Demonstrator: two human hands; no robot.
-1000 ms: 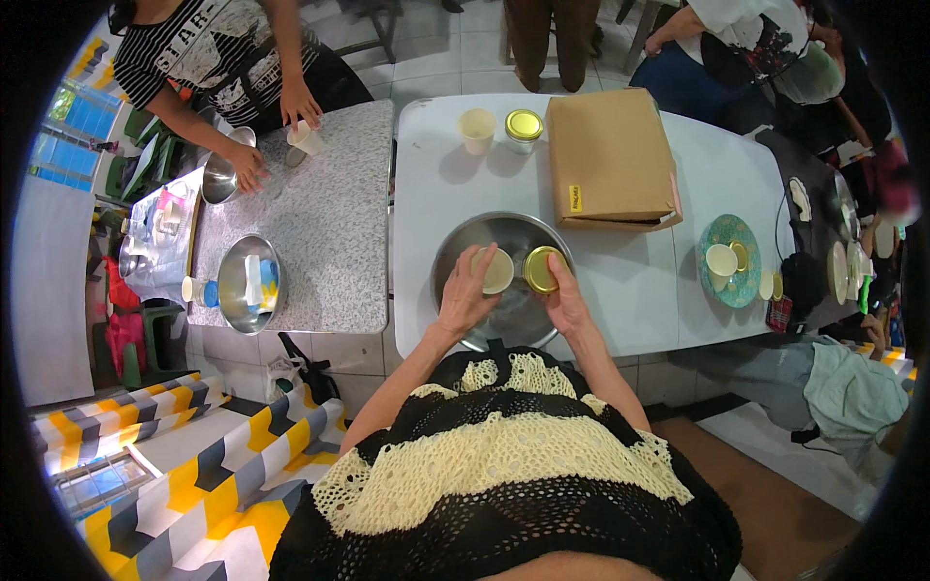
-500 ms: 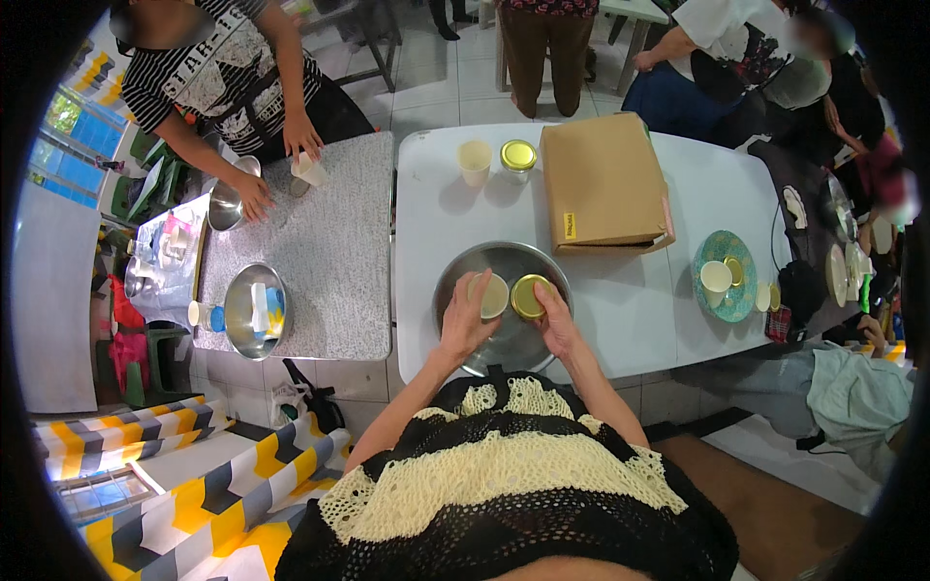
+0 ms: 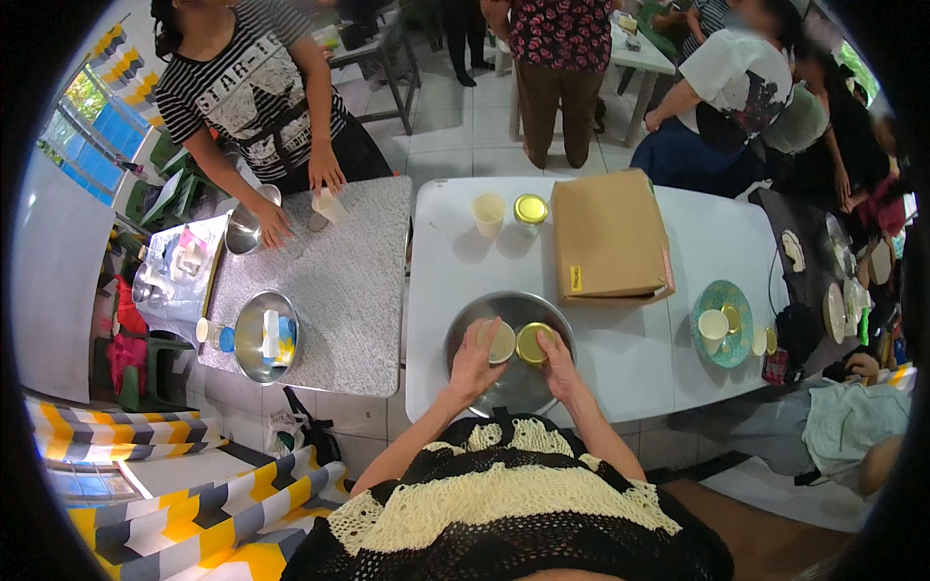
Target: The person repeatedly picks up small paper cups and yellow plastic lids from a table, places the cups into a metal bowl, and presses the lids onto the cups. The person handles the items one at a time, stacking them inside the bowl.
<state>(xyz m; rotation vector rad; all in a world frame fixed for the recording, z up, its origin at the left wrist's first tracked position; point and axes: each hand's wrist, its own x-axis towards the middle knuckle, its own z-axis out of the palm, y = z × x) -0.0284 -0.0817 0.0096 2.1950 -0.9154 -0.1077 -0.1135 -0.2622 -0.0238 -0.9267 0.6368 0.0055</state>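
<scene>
My left hand is wrapped round a pale paper cup. Beside it, my right hand grips a jar with a gold lid; the jar's body is mostly hidden beneath the lid. Both are held side by side over a wide steel bowl at the near edge of the white table. What the cup contains, I cannot tell. Behind the bowl stand another pale cup and a glass jar with a gold lid.
A brown cardboard box sits behind the bowl to the right. Farther right, a teal patterned plate carries a cup and a gold lid. On the grey table at left stands a steel bowl with packages; a person works there.
The whole scene sits lower in the picture, as the head view has tilted up. My hands keep hold of the cup and the jar over the bowl.
</scene>
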